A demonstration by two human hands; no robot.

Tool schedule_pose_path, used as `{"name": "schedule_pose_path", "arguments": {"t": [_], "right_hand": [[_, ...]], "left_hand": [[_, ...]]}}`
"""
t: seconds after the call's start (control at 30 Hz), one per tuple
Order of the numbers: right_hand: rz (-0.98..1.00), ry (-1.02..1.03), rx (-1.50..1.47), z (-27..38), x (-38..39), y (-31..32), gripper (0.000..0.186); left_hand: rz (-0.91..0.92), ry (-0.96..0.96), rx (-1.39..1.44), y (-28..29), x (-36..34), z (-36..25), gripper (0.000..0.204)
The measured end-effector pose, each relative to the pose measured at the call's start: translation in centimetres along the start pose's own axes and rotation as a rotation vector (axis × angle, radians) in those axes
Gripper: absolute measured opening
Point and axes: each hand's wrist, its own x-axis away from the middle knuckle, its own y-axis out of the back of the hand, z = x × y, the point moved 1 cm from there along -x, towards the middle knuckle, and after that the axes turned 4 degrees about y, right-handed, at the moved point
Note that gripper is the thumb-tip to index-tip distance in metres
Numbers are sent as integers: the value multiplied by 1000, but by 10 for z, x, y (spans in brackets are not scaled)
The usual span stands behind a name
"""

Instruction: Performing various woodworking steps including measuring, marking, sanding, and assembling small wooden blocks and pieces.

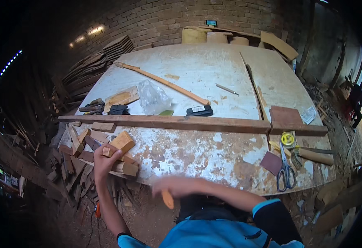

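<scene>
A small block [107, 152] is held in the left hand [105, 160] at the lower left of the frame; the grip is narrow, with thumb and fingers closed about the wood. Beside it a thick block [123, 141] is tilted, and below it a squared block [125, 168] is laid at the near edge of the tabletop [214, 159]. At the lower centre the right hand [170, 186] is blurred. A wooden handle [168, 200] is judged to be enclosed in its grip, the round end being exposed underneath; the exact placing of the fingers and the tool's other end cannot be told.

The work is judged to be in progress. Separate pieces have been cut and placed at the left, but no finished joint or assembly can be made out. Shaping or fitting of the held piece is judged to be outstanding, and loose offcuts [103, 126] are left by the beam [160, 121]. At the right of the frame, scissors [286, 175] and a tape measure [288, 139] are noted, neither being held.
</scene>
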Motion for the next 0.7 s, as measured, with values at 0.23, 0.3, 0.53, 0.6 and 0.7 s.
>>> {"name": "schedule_pose_path", "arguments": {"t": [0.23,0.3,0.53,0.6,0.7], "right_hand": [[-286,-102,520,38,19,63,21],[-438,-252,825,5,49,54,20],[-70,145,-239,63,73,55,28],[-251,-60,-36,68,75,68,27],[-436,-194,576,41,78,67,26]], "left_hand": [[-121,-153,54,-46,-26,-26,14],[-103,-134,117,-69,-38,-19,15],[-313,-869,-429,-103,-49,15,19],[-344,-865,-409,-103,-47,30,21],[-396,-753,-237,-105,-45,45,21]]}}
